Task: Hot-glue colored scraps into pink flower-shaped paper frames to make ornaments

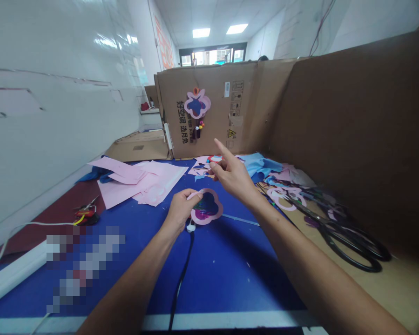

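Note:
My left hand pinches the left edge of a flower-shaped piece between thumb and fingers. This piece has a pink border and a dark, shiny, multicoloured middle, and it is held above the blue table. To its upper right is my right hand, index finger stretched up and forward, the other fingers partly curled; I see nothing in it. Beyond that fingertip a similar pink flower-shaped ornament with coloured beads hangs before the cardboard. A white plug on a black cable lies just below the held piece.
Pink sheets lie at the left, blue fabric and scraps at the back. Large black scissors and a pink flower frame are at the right. Cardboard walls stand behind. Pliers and a white bar sit left.

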The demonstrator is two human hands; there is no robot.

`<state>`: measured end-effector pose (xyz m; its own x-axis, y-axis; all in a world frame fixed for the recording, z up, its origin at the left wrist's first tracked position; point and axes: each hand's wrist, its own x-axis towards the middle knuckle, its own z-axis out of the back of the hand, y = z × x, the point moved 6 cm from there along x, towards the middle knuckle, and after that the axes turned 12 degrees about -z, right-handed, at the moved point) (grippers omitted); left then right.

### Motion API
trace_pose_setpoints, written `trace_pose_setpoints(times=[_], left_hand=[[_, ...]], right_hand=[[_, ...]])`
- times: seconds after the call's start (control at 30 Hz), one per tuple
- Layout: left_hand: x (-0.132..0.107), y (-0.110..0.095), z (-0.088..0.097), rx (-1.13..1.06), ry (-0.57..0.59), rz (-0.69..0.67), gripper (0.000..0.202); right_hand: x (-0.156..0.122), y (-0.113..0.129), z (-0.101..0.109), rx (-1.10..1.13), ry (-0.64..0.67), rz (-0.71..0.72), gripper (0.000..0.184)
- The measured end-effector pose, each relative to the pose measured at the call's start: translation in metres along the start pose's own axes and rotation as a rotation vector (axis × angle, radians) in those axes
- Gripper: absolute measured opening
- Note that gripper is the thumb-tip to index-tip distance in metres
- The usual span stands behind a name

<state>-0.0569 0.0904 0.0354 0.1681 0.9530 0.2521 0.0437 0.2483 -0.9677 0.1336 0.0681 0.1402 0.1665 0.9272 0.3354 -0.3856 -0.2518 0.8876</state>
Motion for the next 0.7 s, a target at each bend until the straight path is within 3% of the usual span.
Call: trace_pose_setpoints(times=[0.1,0.23,0.33,0.4,0.7], left_hand=[[0.0,-0.002,0.0,-0.021,-0.01,-0.008,0.044],[-0.002,-0.005,-0.003,-0.06,-0.008,-0.02,0.039],[-0.002,-0.004,-0.005,-0.074,0.009,-0.023,0.036],[-0.002,-0.003,-0.005,-0.067,0.006,-0.021,0.035],[-0.003,-0.002,-0.005,-0.051,0.029,-0.035,0.038]], right_hand=[[-0.009,-0.017,-0.005,-0.061,0.005,-0.008,0.073],[-0.025,-0.051,-0.005,-0.04,-0.084,-0.066,0.068],[-0.034,-0.074,-0.013,0.129,0.045,-0.188,0.071],[-0.037,-0.079,-0.017,0.221,0.115,-0.237,0.07],[-0.041,-0.082,-0.031,0.35,0.171,-0.236,0.075]])
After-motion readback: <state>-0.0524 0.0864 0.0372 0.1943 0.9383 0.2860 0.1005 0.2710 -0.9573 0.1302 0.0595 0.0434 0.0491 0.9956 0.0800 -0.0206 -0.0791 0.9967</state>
